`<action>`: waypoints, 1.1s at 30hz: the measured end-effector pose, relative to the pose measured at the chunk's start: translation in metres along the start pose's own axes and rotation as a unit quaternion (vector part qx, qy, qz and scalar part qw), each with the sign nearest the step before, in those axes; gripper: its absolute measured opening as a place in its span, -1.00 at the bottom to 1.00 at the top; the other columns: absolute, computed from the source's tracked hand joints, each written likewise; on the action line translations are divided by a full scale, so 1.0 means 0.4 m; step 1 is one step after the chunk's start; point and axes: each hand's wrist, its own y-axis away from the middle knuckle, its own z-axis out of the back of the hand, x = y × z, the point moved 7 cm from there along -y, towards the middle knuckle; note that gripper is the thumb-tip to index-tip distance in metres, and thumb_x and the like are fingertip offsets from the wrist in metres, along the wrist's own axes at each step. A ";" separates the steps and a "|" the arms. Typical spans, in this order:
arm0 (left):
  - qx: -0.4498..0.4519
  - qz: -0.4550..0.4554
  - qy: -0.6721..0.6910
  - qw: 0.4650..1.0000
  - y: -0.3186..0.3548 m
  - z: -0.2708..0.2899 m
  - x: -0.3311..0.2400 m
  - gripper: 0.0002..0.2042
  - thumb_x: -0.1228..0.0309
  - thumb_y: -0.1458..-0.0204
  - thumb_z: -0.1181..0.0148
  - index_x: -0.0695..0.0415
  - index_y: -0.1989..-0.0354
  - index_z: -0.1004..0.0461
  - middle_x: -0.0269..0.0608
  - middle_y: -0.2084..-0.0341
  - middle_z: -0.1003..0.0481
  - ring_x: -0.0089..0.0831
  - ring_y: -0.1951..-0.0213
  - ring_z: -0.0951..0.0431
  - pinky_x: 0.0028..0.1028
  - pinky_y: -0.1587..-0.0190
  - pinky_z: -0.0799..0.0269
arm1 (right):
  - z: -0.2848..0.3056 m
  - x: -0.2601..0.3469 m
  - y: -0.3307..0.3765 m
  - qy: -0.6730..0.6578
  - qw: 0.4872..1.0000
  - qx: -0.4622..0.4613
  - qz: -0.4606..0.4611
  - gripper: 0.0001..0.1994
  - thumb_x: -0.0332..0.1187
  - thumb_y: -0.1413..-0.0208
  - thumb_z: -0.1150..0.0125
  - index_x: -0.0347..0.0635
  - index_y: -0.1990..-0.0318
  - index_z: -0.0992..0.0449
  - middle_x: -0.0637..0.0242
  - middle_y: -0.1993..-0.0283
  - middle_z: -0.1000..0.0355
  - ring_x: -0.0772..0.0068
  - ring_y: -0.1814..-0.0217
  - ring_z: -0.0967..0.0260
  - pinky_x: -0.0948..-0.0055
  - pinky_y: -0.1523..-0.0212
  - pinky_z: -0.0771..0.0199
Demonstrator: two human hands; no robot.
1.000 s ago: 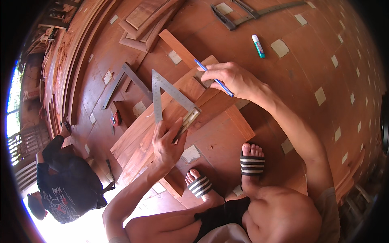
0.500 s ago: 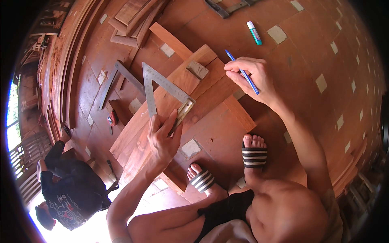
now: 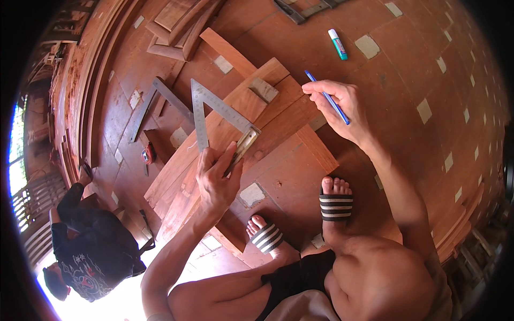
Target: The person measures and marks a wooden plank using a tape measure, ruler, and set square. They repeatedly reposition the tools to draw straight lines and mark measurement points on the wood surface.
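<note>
- Head view: a big red-brown wood board (image 3: 257, 144) lies on the tiled floor (image 3: 417, 64), by two feet in striped sandals (image 3: 335, 206).
- A metal square ruler (image 3: 214, 109) lies flat on the board.
- The left hand (image 3: 217, 179) grips the ruler's thick end.
- The right hand (image 3: 340, 107) pinches a blue pen (image 3: 326, 97) just above the board.
- A small glue tube (image 3: 338, 44) lies far off.

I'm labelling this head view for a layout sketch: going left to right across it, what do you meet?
Another person in dark clothes → small red tool on the floor → left hand on the metal square → right hand with the blue pen.
</note>
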 end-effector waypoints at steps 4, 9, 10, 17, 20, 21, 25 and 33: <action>0.000 0.002 0.007 1.000 -0.002 0.002 -0.002 -0.60 0.57 0.04 -0.54 0.23 -0.05 -0.74 -0.18 0.41 -0.40 -0.29 0.39 -0.49 -0.29 0.31 -0.47 | -0.031 0.016 -0.006 -0.085 0.994 0.000 -0.066 -0.65 -0.27 -0.46 -0.24 -0.35 -0.20 -0.65 0.05 0.08 -0.74 0.38 0.16 -0.71 0.43 0.16 -0.69; 0.019 0.016 0.010 1.000 -0.006 0.002 -0.004 -0.59 0.56 0.04 -0.54 0.23 -0.06 -0.73 -0.16 0.37 -0.45 -0.25 0.35 -0.57 -0.28 0.25 -0.53 | -0.096 0.093 -0.042 -0.107 0.993 0.036 -0.021 -0.63 -0.21 -0.45 -0.26 -0.39 -0.10 -0.70 0.06 0.20 -0.74 0.40 0.23 -0.69 0.45 0.20 -0.65; 0.019 0.017 0.009 1.000 -0.007 0.003 -0.005 -0.59 0.56 0.04 -0.54 0.23 -0.06 -0.73 -0.15 0.36 -0.47 -0.24 0.35 -0.58 -0.28 0.24 -0.55 | -0.118 0.097 -0.050 -0.103 0.993 0.053 -0.040 -0.65 -0.22 -0.43 -0.29 -0.38 -0.05 -0.72 0.07 0.24 -0.73 0.42 0.25 -0.69 0.44 0.22 -0.64; 0.026 0.016 0.001 1.000 -0.010 0.004 -0.013 -0.59 0.55 0.03 -0.52 0.18 -0.07 -0.72 -0.14 0.30 -0.51 -0.17 0.29 -0.62 -0.22 0.20 -0.57 | -0.213 0.134 -0.095 -0.086 0.988 0.103 -0.076 -0.78 -0.31 -0.30 -0.39 -0.32 0.13 -0.74 0.05 0.34 -0.70 0.24 0.32 -0.71 0.33 0.24 -0.65; 0.032 0.013 -0.002 0.999 -0.011 0.004 -0.012 -0.57 0.54 0.03 -0.52 0.16 -0.09 -0.71 -0.12 0.28 -0.51 -0.13 0.27 -0.61 -0.19 0.19 -0.57 | -0.227 0.141 -0.104 -0.055 0.989 0.118 -0.070 -0.78 -0.32 -0.31 -0.39 -0.33 0.09 -0.74 0.04 0.31 -0.70 0.28 0.30 -0.70 0.36 0.24 -0.64; 0.033 0.012 -0.002 0.999 -0.010 0.003 -0.012 -0.57 0.54 0.03 -0.52 0.16 -0.10 -0.71 -0.12 0.28 -0.50 -0.12 0.27 -0.61 -0.18 0.19 -0.57 | -0.230 0.143 -0.106 -0.047 0.989 0.121 -0.064 -0.77 -0.32 -0.32 -0.39 -0.35 0.06 -0.74 0.06 0.29 -0.71 0.35 0.30 -0.69 0.39 0.24 -0.62; 0.039 0.026 0.012 0.999 -0.010 -0.001 -0.006 -0.57 0.54 0.03 -0.51 0.16 -0.10 -0.70 -0.11 0.28 -0.49 -0.11 0.29 -0.60 -0.18 0.19 -0.57 | -0.235 0.144 -0.110 -0.045 0.989 0.124 -0.065 -0.75 -0.32 -0.33 -0.39 -0.33 0.01 -0.74 0.06 0.25 -0.72 0.37 0.29 -0.69 0.42 0.25 -0.60; 0.044 0.023 0.000 0.999 -0.016 0.003 -0.015 -0.59 0.53 0.02 -0.52 0.17 -0.08 -0.71 -0.09 0.31 -0.48 -0.13 0.31 -0.60 -0.20 0.22 -0.56 | -0.230 0.164 -0.118 -0.037 0.992 0.118 -0.034 -0.81 -0.36 -0.23 -0.40 -0.30 0.14 -0.76 -0.05 0.28 -0.68 -0.01 0.24 -0.71 0.22 0.20 -0.66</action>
